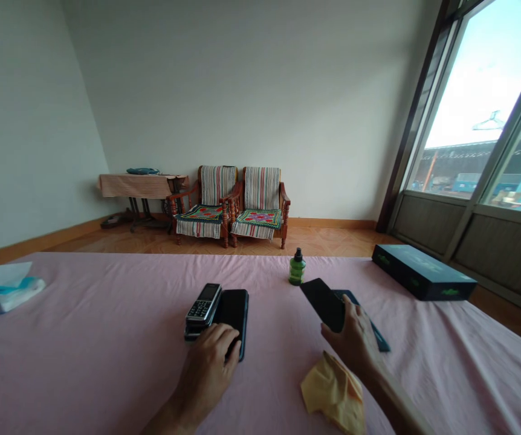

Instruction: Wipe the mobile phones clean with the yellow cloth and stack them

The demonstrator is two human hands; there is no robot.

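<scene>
My left hand (210, 362) has its fingers curled over the lower end of a black smartphone (237, 302), which lies flat on the pink cloth; part of its grip is hidden. Against that phone's left side, a silver-and-black keypad phone (204, 303) lies on top of another phone (191, 331). My right hand (353, 335) is closed on a thin dark smartphone (326, 303), held tilted. Partly behind this hand, a dark flat object (381, 338) lies on the cloth. A crumpled yellow cloth (333, 393) is just below my right wrist.
A green bottle with a black cap (297, 267) stands near the far edge of the pink cloth (119, 338). To the right is a black box (423, 272); a white-and-blue packet (2, 290) lies far left. Two wooden armchairs (260, 205) stand beyond.
</scene>
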